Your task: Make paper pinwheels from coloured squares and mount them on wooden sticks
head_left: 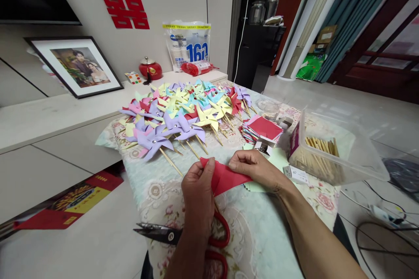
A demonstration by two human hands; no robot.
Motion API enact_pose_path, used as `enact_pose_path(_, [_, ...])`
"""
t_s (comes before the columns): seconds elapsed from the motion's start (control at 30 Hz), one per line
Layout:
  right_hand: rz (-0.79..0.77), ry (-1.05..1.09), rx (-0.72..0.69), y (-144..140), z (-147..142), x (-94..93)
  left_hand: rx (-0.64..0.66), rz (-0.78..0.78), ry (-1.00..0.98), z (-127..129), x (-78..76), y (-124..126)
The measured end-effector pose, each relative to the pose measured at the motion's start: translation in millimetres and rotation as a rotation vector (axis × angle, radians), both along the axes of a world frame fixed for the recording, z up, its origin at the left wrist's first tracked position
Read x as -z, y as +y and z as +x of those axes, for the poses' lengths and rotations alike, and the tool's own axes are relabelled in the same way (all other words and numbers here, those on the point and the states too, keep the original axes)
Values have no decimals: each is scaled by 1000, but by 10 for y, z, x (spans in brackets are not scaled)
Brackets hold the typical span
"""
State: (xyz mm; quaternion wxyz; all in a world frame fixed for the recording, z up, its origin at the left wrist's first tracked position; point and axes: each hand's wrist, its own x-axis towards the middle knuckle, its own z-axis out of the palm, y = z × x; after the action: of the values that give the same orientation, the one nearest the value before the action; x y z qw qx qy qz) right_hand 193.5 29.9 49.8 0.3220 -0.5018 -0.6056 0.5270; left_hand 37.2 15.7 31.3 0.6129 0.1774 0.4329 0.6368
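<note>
A piece of red paper (pixel 229 179), folded or bent into a pointed shape, is stretched between my two hands above the tablecloth. My left hand (pixel 199 187) pinches its left end between thumb and fingers. On its upper right side, my right hand (pixel 253 165) is closed on the paper, fingers curled. Scissors (pixel 170 235) with red handles and dark blades lie open under my left wrist, which hides part of them. Beyond my hands lies a large heap of paper pinwheels (pixel 183 109) on wooden sticks, in purple, yellow, pink, red and blue.
Right of the heap sits a stack of coloured paper squares (pixel 266 128). A small open box (pixel 264 145) and light green paper (pixel 278 163) lie near my right hand. A clear plastic bin (pixel 360 161) holds wooden sticks (pixel 322 148). A small white box (pixel 296 175) lies beside it.
</note>
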Motion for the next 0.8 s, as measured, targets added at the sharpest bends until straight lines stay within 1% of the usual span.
enact_pose_path(0.17, [-36, 20, 4, 13, 5, 60, 10, 10, -8, 11, 13, 6])
enact_pose_path(0.27, [-50, 35, 29, 17, 9, 69, 73, 19, 3, 9, 59, 6])
enact_pose_path(0.33, [-53, 45, 35, 17, 11, 67, 114, 7, 58, 9, 101, 4])
enact_pose_path(0.43, [-50, 43, 32, 17, 16, 66, 146, -16, 137, 12, 143, -5])
enact_pose_path(0.5, [-46, 51, 38, 19, 19, 64, 162, -12, 123, 11, 138, -11])
enact_pose_path(0.57, [-31, 96, 63, 21, 21, 58, 143, -10, 74, 4, 104, -13])
enact_pose_path(0.67, [-31, 218, 91, 21, 25, 52, 74, -44, 35, -14, 22, -8])
enact_pose_path(0.73, [-61, 274, 74, 18, 25, 57, 38, -64, 34, -21, -22, -1])
enact_pose_path(0.8, [-79, 281, 48, 15, 17, 74, 3, -59, 36, -18, -38, 8])
